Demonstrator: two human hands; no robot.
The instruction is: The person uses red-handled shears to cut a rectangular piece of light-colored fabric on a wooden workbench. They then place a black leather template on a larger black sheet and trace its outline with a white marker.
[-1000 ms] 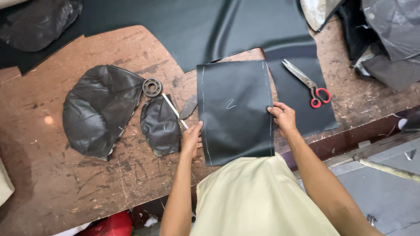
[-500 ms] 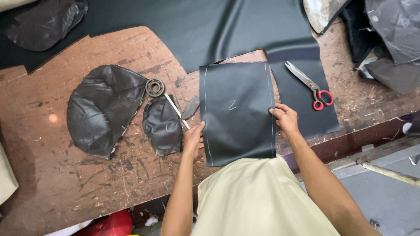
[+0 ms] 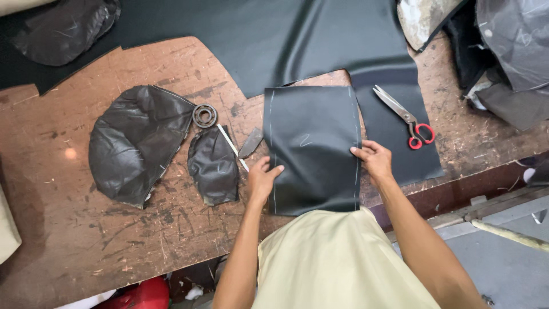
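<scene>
A cut black leather panel point(image 3: 311, 146) with chalk outlines lies flat on the worn wooden table point(image 3: 74, 229), straight in front of me. My left hand point(image 3: 262, 178) rests on its left edge, fingers spread and pressing down. My right hand point(image 3: 374, 159) presses the panel's right edge, fingertips curled on the chalk line. Neither hand lifts anything. Under the panel's right side a larger black sheet point(image 3: 394, 134) extends to the table's edge.
Red-handled scissors point(image 3: 407, 117) lie on the black sheet to the right. Left of the panel are a white chalk stick point(image 3: 231, 146), a metal bearing ring point(image 3: 205, 115), a small crumpled leather piece point(image 3: 213, 166) and a large one point(image 3: 137, 143). More black material point(image 3: 274, 34) covers the far side.
Both hands stay on the panel's edges; only the camera view has shifted slightly. The panel and the other objects have not visibly moved.
</scene>
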